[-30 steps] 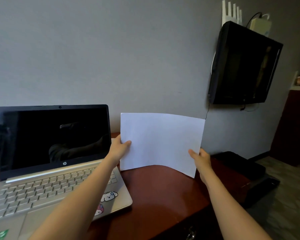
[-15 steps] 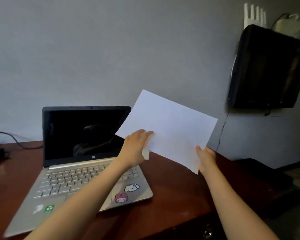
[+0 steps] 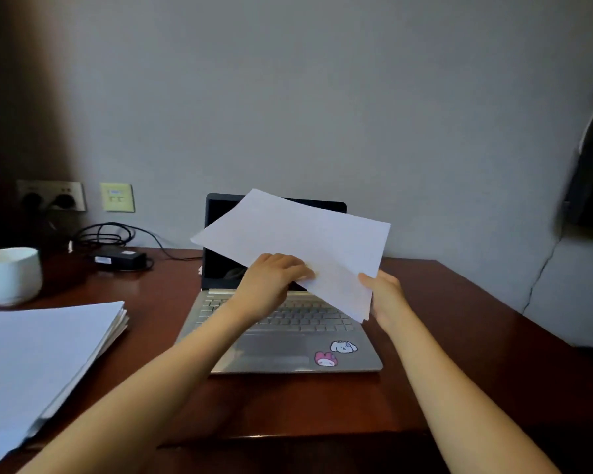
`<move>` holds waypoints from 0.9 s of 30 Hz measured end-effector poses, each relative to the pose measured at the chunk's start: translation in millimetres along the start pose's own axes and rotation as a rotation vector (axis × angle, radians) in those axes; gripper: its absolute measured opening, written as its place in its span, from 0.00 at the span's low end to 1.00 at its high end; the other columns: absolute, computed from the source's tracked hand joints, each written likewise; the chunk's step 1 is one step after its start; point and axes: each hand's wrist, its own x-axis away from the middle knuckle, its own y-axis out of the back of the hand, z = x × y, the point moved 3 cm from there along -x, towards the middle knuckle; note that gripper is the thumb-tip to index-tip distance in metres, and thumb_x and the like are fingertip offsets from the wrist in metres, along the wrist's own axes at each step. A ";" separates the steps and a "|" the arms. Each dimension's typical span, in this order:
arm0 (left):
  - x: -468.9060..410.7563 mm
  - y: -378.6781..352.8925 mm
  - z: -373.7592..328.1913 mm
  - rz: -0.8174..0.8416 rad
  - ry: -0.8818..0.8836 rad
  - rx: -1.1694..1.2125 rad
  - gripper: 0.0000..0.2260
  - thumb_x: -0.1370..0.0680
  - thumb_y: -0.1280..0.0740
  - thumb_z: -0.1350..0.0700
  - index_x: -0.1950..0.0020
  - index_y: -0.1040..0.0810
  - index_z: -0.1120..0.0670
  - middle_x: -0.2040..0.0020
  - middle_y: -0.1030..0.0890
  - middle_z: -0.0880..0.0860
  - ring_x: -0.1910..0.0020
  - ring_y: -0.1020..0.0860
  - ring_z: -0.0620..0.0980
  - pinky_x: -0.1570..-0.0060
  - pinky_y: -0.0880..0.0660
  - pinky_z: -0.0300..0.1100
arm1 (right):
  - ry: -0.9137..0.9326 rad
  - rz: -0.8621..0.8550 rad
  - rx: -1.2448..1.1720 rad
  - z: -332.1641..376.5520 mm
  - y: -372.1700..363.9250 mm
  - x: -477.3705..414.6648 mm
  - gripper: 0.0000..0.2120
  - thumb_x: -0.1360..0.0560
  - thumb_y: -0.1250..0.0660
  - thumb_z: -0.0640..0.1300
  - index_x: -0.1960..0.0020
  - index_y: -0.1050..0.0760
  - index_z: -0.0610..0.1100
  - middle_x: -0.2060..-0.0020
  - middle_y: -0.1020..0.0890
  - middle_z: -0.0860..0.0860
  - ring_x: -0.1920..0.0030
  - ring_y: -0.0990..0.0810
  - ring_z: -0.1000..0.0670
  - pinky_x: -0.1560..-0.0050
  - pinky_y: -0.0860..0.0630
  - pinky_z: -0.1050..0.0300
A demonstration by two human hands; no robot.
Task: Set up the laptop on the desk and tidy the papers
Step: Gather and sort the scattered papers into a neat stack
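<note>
White and blank, a sheet [image 3: 298, 241] hangs tilted in the air above the open laptop [image 3: 288, 336], held by both hands. The left hand [image 3: 271, 278] reaches over the keyboard, and its fingers [image 3: 298, 268] curl down onto the sheet's near edge and pinch it. The right hand [image 3: 386, 292] grips the sheet's lower right corner, thumb on the top face, the other fingers hidden behind the paper. Beneath the fingers, the silver laptop sits on the red-brown wooden desk [image 3: 459, 319] with its dark screen partly covered by the sheet; two cartoon stickers [image 3: 336, 352] lie on the palm rest, below the right hand. Well to the left of the left fingers, a stack of papers [image 3: 38, 354] lies flat on the desk. Beyond the stack stand a white cup [image 3: 9, 273] and a black power adapter [image 3: 119, 260] with its cable.
</note>
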 end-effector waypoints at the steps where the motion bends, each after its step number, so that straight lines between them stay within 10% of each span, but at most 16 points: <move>1: 9.0 8.3 7.2 0.006 0.010 -0.020 0.24 0.39 0.42 0.71 0.53 0.17 0.53 0.54 0.16 0.52 0.58 0.17 0.54 0.64 0.24 0.45 | -0.007 0.038 0.012 -2.8 -12.0 2.5 0.14 0.22 0.41 0.31 0.38 0.28 0.35 0.38 0.25 0.38 0.48 0.26 0.45 0.59 0.28 0.56; 11: 108.4 87.6 74.6 -0.029 0.194 -0.199 0.23 0.41 0.38 0.71 0.56 0.16 0.51 0.57 0.16 0.49 0.61 0.17 0.52 0.62 0.25 0.42 | -0.011 0.339 0.122 -25.9 -139.8 45.1 0.14 0.22 0.39 0.32 0.37 0.28 0.36 0.40 0.23 0.40 0.45 0.24 0.42 0.53 0.25 0.50; 16: 158.4 122.2 96.4 -0.038 0.298 -0.270 0.22 0.39 0.38 0.74 0.57 0.16 0.52 0.57 0.16 0.50 0.60 0.17 0.53 0.60 0.25 0.44 | -0.067 0.490 0.130 -40.0 -194.7 72.1 0.13 0.22 0.40 0.32 0.38 0.28 0.36 0.48 0.22 0.42 0.59 0.24 0.49 0.69 0.29 0.60; 27: 256.2 181.4 126.6 -0.032 0.499 -0.362 0.23 0.40 0.34 0.81 0.60 0.15 0.55 0.60 0.15 0.53 0.64 0.18 0.55 0.63 0.23 0.46 | -0.164 0.752 0.237 -71.5 -283.3 126.1 0.15 0.23 0.38 0.34 0.37 0.28 0.39 0.43 0.22 0.44 0.47 0.25 0.47 0.67 0.27 0.61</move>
